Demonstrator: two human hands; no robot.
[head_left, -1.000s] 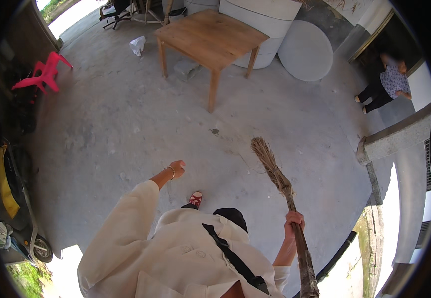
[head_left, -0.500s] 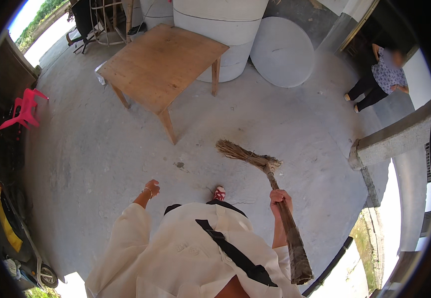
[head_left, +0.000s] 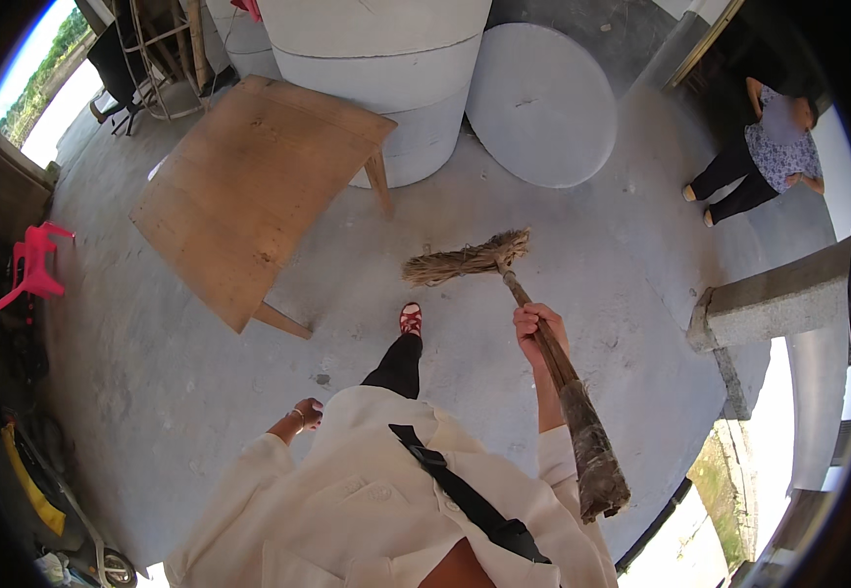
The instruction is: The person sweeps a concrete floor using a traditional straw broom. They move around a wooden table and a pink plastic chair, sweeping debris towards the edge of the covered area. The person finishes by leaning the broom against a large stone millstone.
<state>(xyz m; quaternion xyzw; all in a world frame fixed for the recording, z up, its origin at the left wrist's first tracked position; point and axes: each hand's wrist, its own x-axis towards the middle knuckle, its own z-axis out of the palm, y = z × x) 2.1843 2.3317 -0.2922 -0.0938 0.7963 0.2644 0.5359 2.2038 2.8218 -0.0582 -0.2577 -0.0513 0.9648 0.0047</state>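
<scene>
Swung leftward since a second ago, the straw broom (head_left: 519,323) now has its bristle head (head_left: 467,261) lying flat on the concrete floor (head_left: 151,323), fanned out toward the person's left, where earlier it pointed straight ahead; the wooden table (head_left: 239,191) has also drawn much closer in view. The right hand (head_left: 538,328) is closed in a full fist around the broom's stick, partway along it. From that grip the long axis runs up and slightly left to the bristles, and down and right to the thick wrapped butt end (head_left: 597,465), which juts past the right elbow. So the working end lies forward and left of the grip, just beyond the red-sandalled foot (head_left: 411,318).

The left hand (head_left: 306,414) hangs loosely curled by the hip, holding nothing and well apart from the broom; the right is plainly the nearer. Past the bristles stand the table's near leg (head_left: 378,183), a grey concrete cylinder (head_left: 386,88) and a round concrete slab (head_left: 541,103). Another person (head_left: 759,152) stands at the far right, a red plastic chair (head_left: 28,269) at the left edge.
</scene>
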